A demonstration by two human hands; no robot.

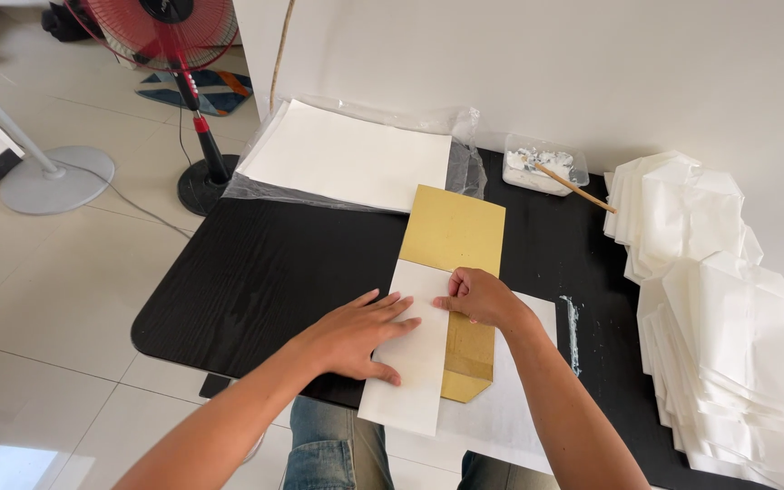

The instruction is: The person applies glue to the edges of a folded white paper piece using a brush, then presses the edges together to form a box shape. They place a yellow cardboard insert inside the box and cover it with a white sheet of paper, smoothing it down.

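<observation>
Paper sheet (415, 363) folded over gold template (454, 238) at table's (256, 272) near edge; long axis away from body; left hand (356, 336) laid flat, fingers spread; right hand (480, 298) fingertips pinched at fold edge, nearer crease.

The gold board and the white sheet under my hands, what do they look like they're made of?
Gold board: looks like stiff card with a matte metallic-gold face; it lies flat with crisp edges. White sheet: seemingly thin matte paper, folded over the board and pressed by the left hand and right hand.
</observation>
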